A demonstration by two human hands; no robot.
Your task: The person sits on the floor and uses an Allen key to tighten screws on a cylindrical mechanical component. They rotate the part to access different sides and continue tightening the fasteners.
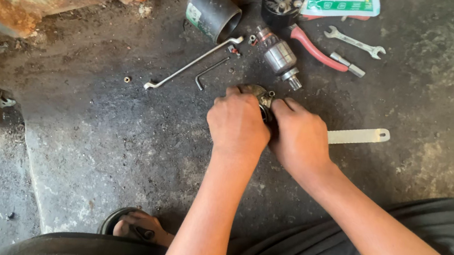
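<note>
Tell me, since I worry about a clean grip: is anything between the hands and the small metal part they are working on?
Nothing visible. The left hand and right hand both close directly on the dark metal part, over the concrete floor. The pale flat strip sticks out beyond the right hand, not between.

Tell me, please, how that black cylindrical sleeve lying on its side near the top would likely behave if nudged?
The black sleeve lies on its side, so it would probably roll. Its thick, metallic-looking wall suggests it is stiff and fairly heavy. The gritty floor would likely slow it.
</note>
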